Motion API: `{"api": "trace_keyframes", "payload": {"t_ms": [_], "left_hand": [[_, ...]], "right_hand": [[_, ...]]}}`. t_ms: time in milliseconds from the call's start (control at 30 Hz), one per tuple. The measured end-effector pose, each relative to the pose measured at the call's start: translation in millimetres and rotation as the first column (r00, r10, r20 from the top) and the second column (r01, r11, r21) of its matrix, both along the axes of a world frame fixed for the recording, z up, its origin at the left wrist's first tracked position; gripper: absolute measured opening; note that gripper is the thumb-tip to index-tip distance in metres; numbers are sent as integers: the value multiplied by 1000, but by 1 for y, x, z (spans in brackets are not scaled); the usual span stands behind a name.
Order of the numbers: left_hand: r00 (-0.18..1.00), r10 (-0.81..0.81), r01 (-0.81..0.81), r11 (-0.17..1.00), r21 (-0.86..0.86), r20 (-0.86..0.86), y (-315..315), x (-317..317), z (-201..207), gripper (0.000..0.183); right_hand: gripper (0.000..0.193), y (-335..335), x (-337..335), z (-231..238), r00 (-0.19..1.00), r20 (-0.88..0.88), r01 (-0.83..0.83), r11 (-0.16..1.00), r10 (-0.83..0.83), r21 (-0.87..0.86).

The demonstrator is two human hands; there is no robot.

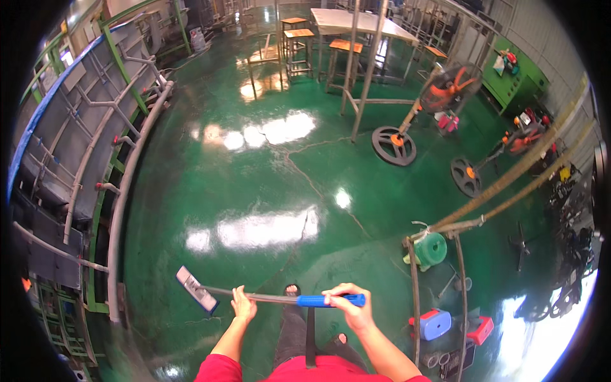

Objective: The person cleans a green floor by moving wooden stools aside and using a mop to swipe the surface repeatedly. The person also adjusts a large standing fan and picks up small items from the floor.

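A flat mop (273, 298) lies across in front of my body, its pole running from left to right. The pole's right end carries a blue grip (315, 301), and my right hand (354, 310) is closed round it near the tip. Farther left, my left hand (244, 307) is closed on the bare grey part of the pole. Beyond that hand, at the pole's left end, is the rectangular mop head (197, 290), pale on top with a blue edge. It appears to be at floor level, but the exact contact cannot be made out.
The glossy green floor (254, 172) has cracks and bright reflections. Grey pipes and tank-like machinery (95, 140) line the left. Stools (299, 41) and a table (356, 22) stand far ahead. A floor fan (396, 143), a metal frame (414, 286) and plastic boxes (435, 325) are on the right.
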State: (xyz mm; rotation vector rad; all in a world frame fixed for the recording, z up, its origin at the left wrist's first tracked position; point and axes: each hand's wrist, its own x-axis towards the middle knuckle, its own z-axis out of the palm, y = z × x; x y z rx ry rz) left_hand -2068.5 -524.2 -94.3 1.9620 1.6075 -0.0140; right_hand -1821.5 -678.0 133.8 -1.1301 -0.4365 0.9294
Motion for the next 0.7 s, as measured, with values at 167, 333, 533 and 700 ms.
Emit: {"api": "trace_keyframes", "payload": {"t_ms": [167, 333, 533, 700], "left_hand": [[901, -368, 326, 924, 199, 230, -105, 93, 33, 57], [531, -703, 615, 704, 356, 473, -223, 198, 73, 58], [175, -751, 764, 511, 394, 636, -331, 286, 96, 50], [181, -851, 903, 343, 260, 493, -376, 329, 105, 29]], "right_hand": [[12, -159, 32, 47, 911, 259, 284, 944, -320, 167], [17, -304, 34, 108, 714, 184, 518, 686, -675, 511], [4, -400, 2, 153, 490, 506, 487, 704, -710, 517], [4, -424, -1, 147, 272, 626, 580, 643, -731, 500]]}}
